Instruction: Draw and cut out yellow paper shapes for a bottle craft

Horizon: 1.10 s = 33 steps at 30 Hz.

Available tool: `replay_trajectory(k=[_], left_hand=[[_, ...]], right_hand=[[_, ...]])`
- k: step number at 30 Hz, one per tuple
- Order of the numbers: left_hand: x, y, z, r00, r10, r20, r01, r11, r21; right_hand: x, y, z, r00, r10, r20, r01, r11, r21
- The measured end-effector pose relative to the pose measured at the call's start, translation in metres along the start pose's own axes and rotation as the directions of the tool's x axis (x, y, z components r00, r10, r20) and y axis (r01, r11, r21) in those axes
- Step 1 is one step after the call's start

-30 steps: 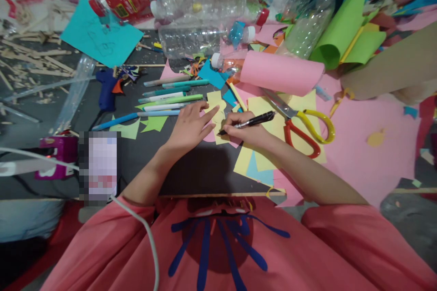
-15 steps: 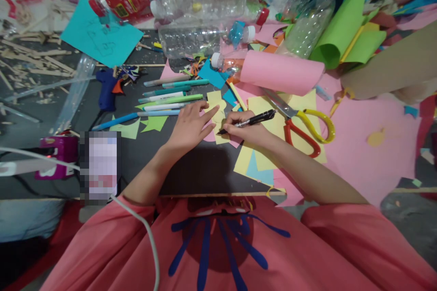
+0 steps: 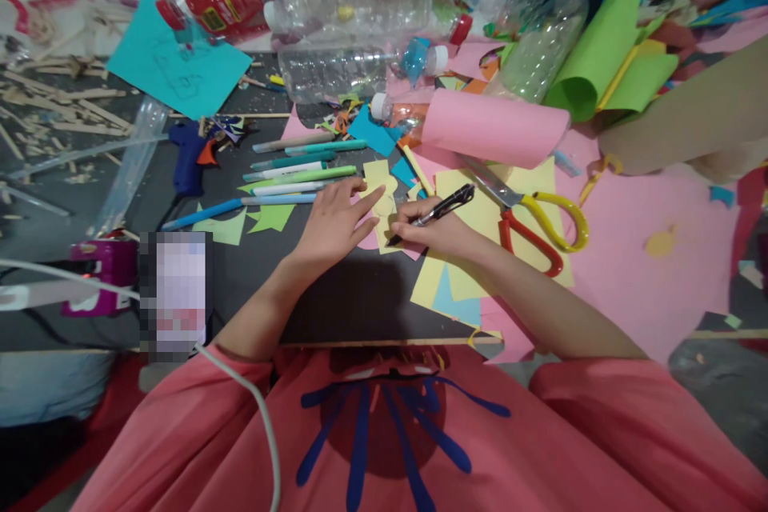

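Observation:
A black pen (image 3: 441, 206) is gripped in my right hand (image 3: 429, 226), its tip down at the lower part of a small yellow paper piece (image 3: 379, 176). Faint curved lines show on that paper, which lies over a bit of pink paper. My left hand (image 3: 337, 218) rests flat with fingers spread, thumb and fingertips at the yellow paper's left edge. Just beyond the left hand lie several markers (image 3: 312, 174). Scissors (image 3: 534, 228) with one yellow and one red handle lie right of my right hand, on yellow sheets (image 3: 456, 276).
A plastic bottle wrapped in pink paper (image 3: 495, 126) lies beyond the scissors, with clear bottles (image 3: 336, 70) behind. To the left are a blue glue gun (image 3: 187, 158), a phone (image 3: 178, 292) with a white cable, and wooden sticks (image 3: 66, 100). Pink paper (image 3: 654, 232) spreads at right.
The pen tip has shifted slightly right and down on the yellow paper, and the pen's upper end has tilted a little higher and leftward. My left hand has stayed in place.

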State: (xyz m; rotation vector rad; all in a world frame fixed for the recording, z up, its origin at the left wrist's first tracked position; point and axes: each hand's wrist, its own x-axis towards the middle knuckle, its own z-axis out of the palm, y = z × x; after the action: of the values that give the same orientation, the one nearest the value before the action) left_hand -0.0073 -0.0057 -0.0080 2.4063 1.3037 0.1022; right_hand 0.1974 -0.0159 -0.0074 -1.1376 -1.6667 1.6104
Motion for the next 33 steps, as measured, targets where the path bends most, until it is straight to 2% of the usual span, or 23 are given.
replay_trajectory(k=[6,22,28,33], left_hand=[[-0.0004,-0.0007,0.0000,1.000,0.012,-0.012,-0.012,1.000,-0.002],[-0.0006,0.0004,-0.0005,1.000,0.009,-0.011,-0.009,1.000,-0.009],[-0.0001,-0.0001,0.0003,1.000,-0.003,0.002,0.004,1.000,-0.016],[-0.0007,-0.0021,0.0019,1.000,0.014,-0.024,-0.014,1.000,-0.005]], right_hand=[[-0.0004,0.0026,0.0008,0.999,-0.002,-0.039,0.002,1.000,0.019],[-0.0010,-0.0001,0.0005,0.999,0.031,0.025,-0.032,0.999,0.024],[-0.0003,0.0003,-0.0001,1.000,-0.009,0.009,0.009,1.000,-0.001],[-0.0009,0.0003,-0.0009,0.999,0.008,0.042,-0.008,1.000,-0.010]])
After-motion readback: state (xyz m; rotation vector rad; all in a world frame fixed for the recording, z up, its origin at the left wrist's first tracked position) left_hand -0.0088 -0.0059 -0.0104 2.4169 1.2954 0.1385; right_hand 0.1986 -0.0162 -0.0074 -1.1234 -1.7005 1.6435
